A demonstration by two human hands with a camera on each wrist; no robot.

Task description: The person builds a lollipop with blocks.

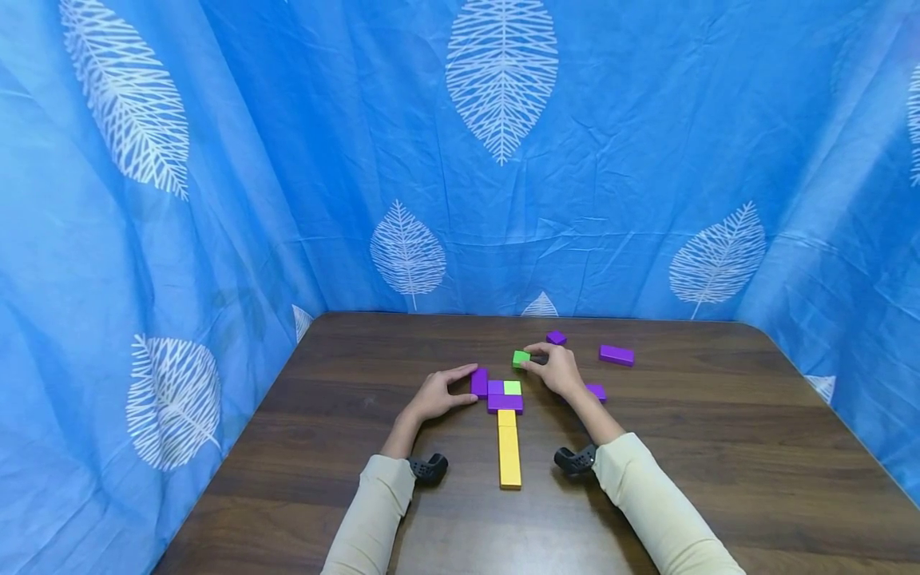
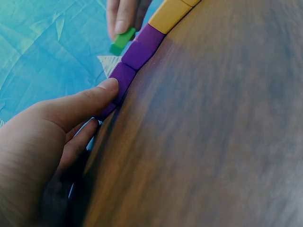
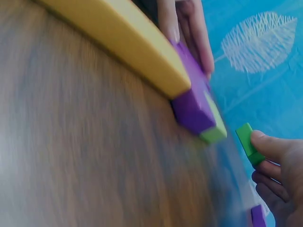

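My left hand (image 1: pixel 434 396) pinches an upright purple block (image 1: pixel 479 384) by its two ends, thumb near and fingers far. That block stands against the left side of a flat arrangement: a small purple block (image 1: pixel 496 387), a light green block (image 1: pixel 513 388), a purple crosswise block (image 1: pixel 505 403) and a yellow strip (image 1: pixel 509 457) running toward me. Behind the light green block, my right hand (image 1: pixel 561 372) holds a green block (image 3: pixel 248 143) between thumb and fingers. In the right wrist view the green block appears apart from the arrangement.
Beyond my right hand lies a small purple block (image 1: pixel 557 338). A longer purple block (image 1: pixel 616 355) rests farther right, and another purple block (image 1: pixel 596 392) is partly hidden by my right wrist. A blue leaf-patterned curtain (image 1: pixel 503 239) hangs behind the wooden table (image 1: pixel 345 383).
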